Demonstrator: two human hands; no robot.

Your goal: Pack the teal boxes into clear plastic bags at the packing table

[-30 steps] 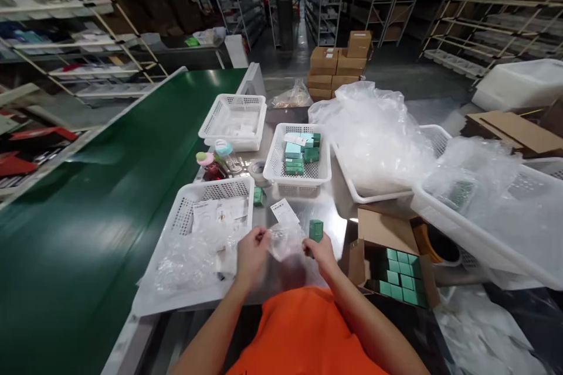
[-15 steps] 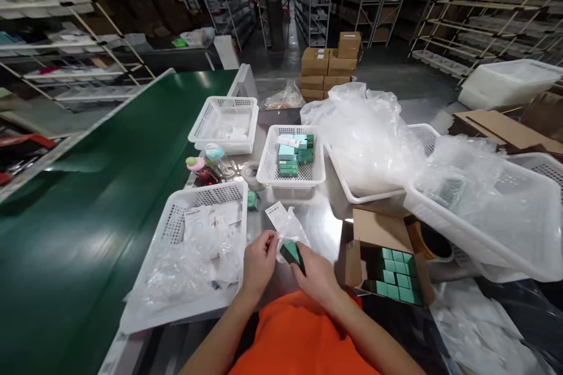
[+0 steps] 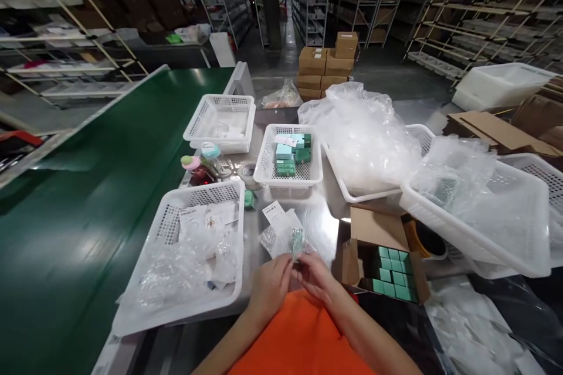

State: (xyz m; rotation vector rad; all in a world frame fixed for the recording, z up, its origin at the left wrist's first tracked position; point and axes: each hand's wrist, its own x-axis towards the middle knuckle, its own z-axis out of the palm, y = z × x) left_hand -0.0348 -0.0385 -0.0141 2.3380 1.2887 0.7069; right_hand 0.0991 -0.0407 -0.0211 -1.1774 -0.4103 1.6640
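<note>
At the worktop's (image 3: 319, 214) near edge, the left hand (image 3: 271, 284) has its fingertips closed on the near end of the clear bag (image 3: 273, 241); the right hand (image 3: 317, 281) curls against it, though whether it grips I cannot tell. Inside lies a small green box (image 3: 297, 239), likely light and stiff, its corners easily dented; the film looks soft and slippery (best to take the box by its sides, through the plastic). Beyond sits a paper label (image 3: 274, 214), then, towards the far edge, a white basket (image 3: 288, 179) of boxes.
</note>
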